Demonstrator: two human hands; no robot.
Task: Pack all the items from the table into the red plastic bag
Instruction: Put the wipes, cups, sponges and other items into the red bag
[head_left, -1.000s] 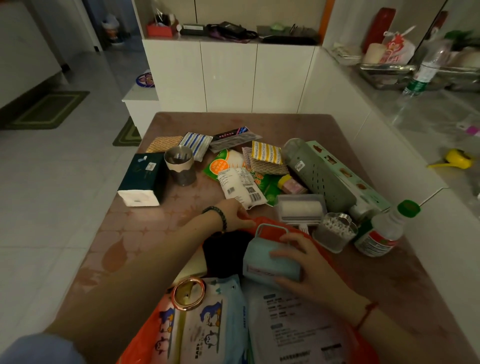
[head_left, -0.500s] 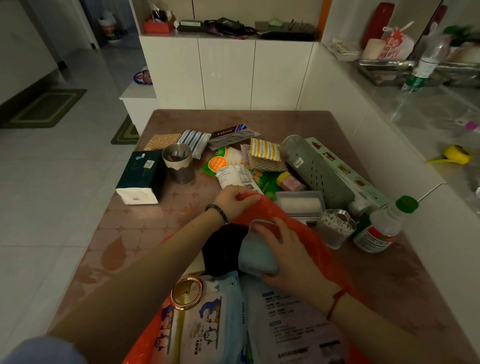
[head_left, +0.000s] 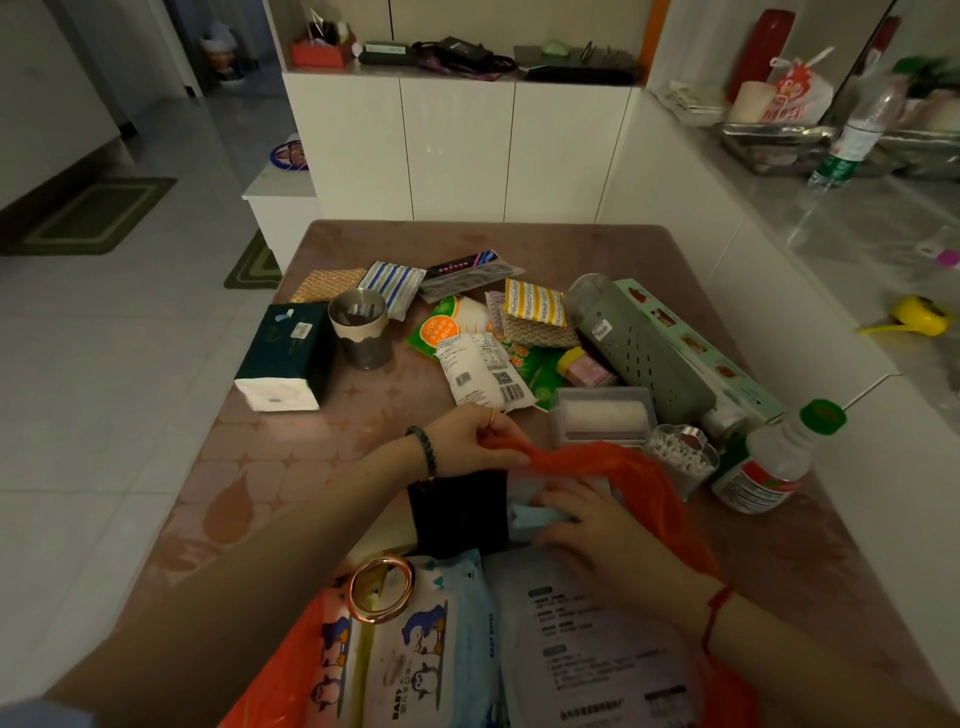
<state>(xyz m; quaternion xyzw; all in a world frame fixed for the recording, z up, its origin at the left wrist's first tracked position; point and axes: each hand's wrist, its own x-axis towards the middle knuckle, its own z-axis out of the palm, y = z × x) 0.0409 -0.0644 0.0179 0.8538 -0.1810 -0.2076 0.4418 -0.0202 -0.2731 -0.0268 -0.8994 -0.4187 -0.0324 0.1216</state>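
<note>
The red plastic bag (head_left: 644, 483) lies open at the near edge of the table. My left hand (head_left: 475, 439) pinches the bag's far rim and holds it up. My right hand (head_left: 587, 525) is inside the bag, pressing a light blue pouch (head_left: 530, 517) down beside a black item (head_left: 460, 514). Nearer me the bag holds a penguin-print wipes pack (head_left: 415, 654), a rose-gold ring (head_left: 382, 587) and a white printed pack (head_left: 592, 639). On the table lie a white barcode packet (head_left: 480, 374), a clear box (head_left: 602, 418) and a cotton-swab jar (head_left: 680, 452).
Further items on the brown table (head_left: 291, 467): a dark green tissue pack (head_left: 285, 356), a metal cup (head_left: 358, 332), snack packets (head_left: 532, 304), a grey-green perforated cylinder (head_left: 644, 348), a long green box (head_left: 706, 343), a green-capped bottle (head_left: 774, 457). White cabinets stand behind; a counter runs along the right.
My right hand has pushed the light blue pouch deeper into the bag. My left hand has lifted the red rim up and over it.
</note>
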